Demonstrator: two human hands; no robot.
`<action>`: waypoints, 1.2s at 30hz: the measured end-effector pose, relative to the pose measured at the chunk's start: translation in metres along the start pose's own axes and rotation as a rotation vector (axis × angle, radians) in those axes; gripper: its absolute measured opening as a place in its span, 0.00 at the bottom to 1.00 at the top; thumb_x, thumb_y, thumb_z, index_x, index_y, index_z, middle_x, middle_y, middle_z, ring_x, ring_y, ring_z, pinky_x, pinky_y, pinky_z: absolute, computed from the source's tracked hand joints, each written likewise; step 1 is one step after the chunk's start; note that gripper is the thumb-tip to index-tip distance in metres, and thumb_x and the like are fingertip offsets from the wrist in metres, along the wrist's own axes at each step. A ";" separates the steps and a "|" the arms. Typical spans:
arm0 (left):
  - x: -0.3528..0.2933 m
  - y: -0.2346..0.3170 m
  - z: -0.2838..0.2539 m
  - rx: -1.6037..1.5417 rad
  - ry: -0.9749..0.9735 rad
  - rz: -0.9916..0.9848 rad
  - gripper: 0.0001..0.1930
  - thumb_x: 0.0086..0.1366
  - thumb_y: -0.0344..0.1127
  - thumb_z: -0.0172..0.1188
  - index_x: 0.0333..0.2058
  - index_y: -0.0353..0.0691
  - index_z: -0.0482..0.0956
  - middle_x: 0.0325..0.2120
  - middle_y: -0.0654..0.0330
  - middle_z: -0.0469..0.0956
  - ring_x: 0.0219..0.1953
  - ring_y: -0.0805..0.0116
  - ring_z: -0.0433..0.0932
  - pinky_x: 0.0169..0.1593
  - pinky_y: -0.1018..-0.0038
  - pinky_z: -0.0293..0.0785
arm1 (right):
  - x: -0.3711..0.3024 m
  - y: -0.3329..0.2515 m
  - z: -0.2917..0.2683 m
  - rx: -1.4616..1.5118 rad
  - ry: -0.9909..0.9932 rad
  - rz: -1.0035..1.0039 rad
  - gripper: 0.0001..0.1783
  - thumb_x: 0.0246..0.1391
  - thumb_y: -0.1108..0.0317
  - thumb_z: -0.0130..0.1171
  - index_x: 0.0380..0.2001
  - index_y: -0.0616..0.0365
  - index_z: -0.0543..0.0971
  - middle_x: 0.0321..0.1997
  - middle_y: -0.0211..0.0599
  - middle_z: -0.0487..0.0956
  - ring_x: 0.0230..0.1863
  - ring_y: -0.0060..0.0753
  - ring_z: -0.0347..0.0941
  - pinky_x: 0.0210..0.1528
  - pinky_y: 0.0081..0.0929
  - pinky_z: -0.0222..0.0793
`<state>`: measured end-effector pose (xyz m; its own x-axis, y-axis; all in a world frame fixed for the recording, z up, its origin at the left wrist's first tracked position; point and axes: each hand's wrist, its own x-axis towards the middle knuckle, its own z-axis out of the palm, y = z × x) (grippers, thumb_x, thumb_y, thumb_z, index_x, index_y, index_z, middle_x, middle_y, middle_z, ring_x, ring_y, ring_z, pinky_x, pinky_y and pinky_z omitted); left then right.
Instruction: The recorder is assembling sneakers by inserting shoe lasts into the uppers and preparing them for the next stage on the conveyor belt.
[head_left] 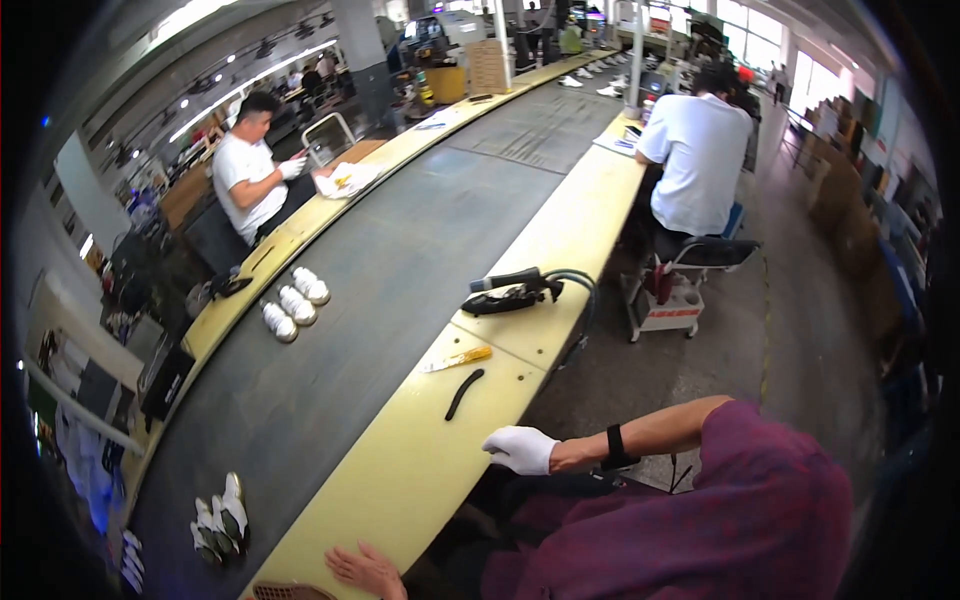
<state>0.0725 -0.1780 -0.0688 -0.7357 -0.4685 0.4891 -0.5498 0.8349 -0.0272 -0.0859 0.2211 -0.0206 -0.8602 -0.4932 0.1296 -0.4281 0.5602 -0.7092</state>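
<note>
My left hand (368, 570), bare, lies flat on the pale yellow bench (375, 495) at the lower edge, fingers spread, with nothing in it. Close by is a brown perforated piece (290, 592), mostly cut off by the frame. My right hand (522, 450) wears a white glove and is at the bench's near edge; its fingers are tucked out of sight, and nothing shows in it. Beyond it on the bench lie a curved black strip (463, 395) and a yellow-handled knife (460, 360). Farther up are black hand tools (512, 291) with a hose.
A dark conveyor belt (370, 290) runs alongside the bench. It carries white shoes (295, 304) and white-and-dark shoes (220, 520). One person (258, 175) sits across the belt, another (692, 165) farther along my side. A white wheeled cart (668, 305) stands behind the bench.
</note>
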 end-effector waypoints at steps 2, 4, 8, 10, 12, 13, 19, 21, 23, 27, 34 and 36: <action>-0.002 0.000 -0.004 0.018 0.000 0.018 0.35 0.76 0.58 0.51 0.62 0.27 0.71 0.64 0.36 0.71 0.67 0.35 0.68 0.66 0.40 0.64 | -0.002 0.001 -0.003 -0.045 0.056 -0.039 0.14 0.58 0.66 0.64 0.47 0.58 0.82 0.44 0.47 0.83 0.49 0.55 0.79 0.54 0.46 0.75; -0.008 -0.004 0.001 0.043 0.004 0.012 0.34 0.76 0.57 0.51 0.61 0.26 0.72 0.63 0.36 0.71 0.67 0.34 0.68 0.66 0.41 0.64 | 0.004 0.007 0.010 -0.093 0.139 -0.151 0.13 0.54 0.67 0.66 0.44 0.55 0.82 0.42 0.44 0.82 0.49 0.53 0.78 0.54 0.45 0.74; -0.012 -0.005 0.007 0.032 -0.006 0.021 0.34 0.76 0.56 0.52 0.61 0.26 0.72 0.64 0.36 0.71 0.68 0.34 0.67 0.67 0.41 0.63 | 0.027 0.026 0.025 -0.203 0.099 -0.346 0.13 0.55 0.68 0.65 0.45 0.54 0.80 0.47 0.40 0.80 0.55 0.50 0.75 0.58 0.44 0.71; -0.013 -0.008 0.012 0.036 0.007 0.038 0.34 0.76 0.56 0.52 0.62 0.26 0.71 0.65 0.36 0.70 0.68 0.34 0.67 0.67 0.41 0.63 | 0.039 0.027 0.029 -0.231 0.086 -0.368 0.13 0.56 0.68 0.63 0.45 0.54 0.80 0.48 0.40 0.80 0.55 0.49 0.75 0.59 0.43 0.71; -0.013 -0.009 0.016 0.036 0.013 0.052 0.34 0.76 0.56 0.52 0.63 0.26 0.70 0.65 0.36 0.70 0.69 0.34 0.66 0.68 0.40 0.63 | 0.049 0.026 0.035 -0.264 0.065 -0.386 0.13 0.56 0.68 0.61 0.45 0.54 0.80 0.48 0.39 0.80 0.56 0.49 0.75 0.59 0.43 0.71; -0.013 -0.009 0.016 0.030 -0.005 0.042 0.35 0.76 0.57 0.52 0.64 0.26 0.69 0.65 0.36 0.69 0.69 0.34 0.66 0.68 0.40 0.62 | 0.052 0.025 0.039 -0.278 0.112 -0.423 0.13 0.55 0.68 0.60 0.44 0.55 0.80 0.48 0.40 0.79 0.54 0.48 0.75 0.59 0.43 0.71; -0.011 -0.014 0.020 0.036 -0.044 0.043 0.37 0.76 0.58 0.50 0.66 0.27 0.67 0.66 0.36 0.67 0.70 0.33 0.64 0.68 0.40 0.61 | 0.057 0.019 0.045 -0.318 0.143 -0.440 0.13 0.55 0.68 0.57 0.44 0.56 0.78 0.48 0.41 0.78 0.55 0.48 0.74 0.62 0.41 0.69; -0.008 -0.014 0.019 0.015 -0.048 0.051 0.38 0.76 0.59 0.50 0.66 0.27 0.66 0.67 0.35 0.67 0.70 0.33 0.64 0.68 0.40 0.61 | 0.058 0.017 0.045 -0.319 0.109 -0.426 0.13 0.55 0.68 0.57 0.44 0.56 0.78 0.50 0.42 0.77 0.57 0.49 0.74 0.63 0.41 0.68; -0.010 -0.015 0.011 0.072 -0.124 -0.008 0.38 0.76 0.60 0.49 0.67 0.28 0.65 0.68 0.35 0.66 0.70 0.32 0.64 0.68 0.39 0.61 | 0.060 0.016 0.046 -0.324 0.103 -0.417 0.13 0.56 0.68 0.57 0.45 0.56 0.77 0.51 0.42 0.77 0.58 0.48 0.72 0.64 0.42 0.68; -0.010 -0.016 0.014 0.039 -0.111 -0.012 0.38 0.77 0.59 0.48 0.68 0.29 0.64 0.70 0.36 0.62 0.71 0.32 0.62 0.66 0.37 0.61 | 0.062 0.011 0.045 -0.316 0.083 -0.426 0.13 0.57 0.67 0.56 0.45 0.55 0.76 0.52 0.42 0.76 0.58 0.48 0.72 0.64 0.42 0.68; -0.008 -0.017 0.013 0.001 -0.161 -0.026 0.39 0.76 0.61 0.45 0.69 0.29 0.63 0.71 0.35 0.61 0.72 0.33 0.60 0.69 0.37 0.57 | 0.065 0.012 0.044 -0.330 0.089 -0.446 0.12 0.57 0.66 0.57 0.44 0.56 0.76 0.52 0.43 0.76 0.59 0.49 0.72 0.66 0.43 0.67; -0.012 -0.019 0.021 -0.001 -0.096 0.006 0.39 0.77 0.61 0.44 0.69 0.29 0.62 0.71 0.34 0.60 0.73 0.32 0.58 0.70 0.37 0.55 | 0.065 0.012 0.042 -0.330 0.088 -0.454 0.12 0.57 0.66 0.57 0.43 0.56 0.76 0.52 0.43 0.76 0.60 0.49 0.72 0.66 0.43 0.67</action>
<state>0.0834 -0.1943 -0.0921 -0.7736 -0.4890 0.4030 -0.5448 0.8381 -0.0288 -0.1354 0.1676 -0.0491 -0.5833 -0.6836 0.4386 -0.8122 0.4901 -0.3164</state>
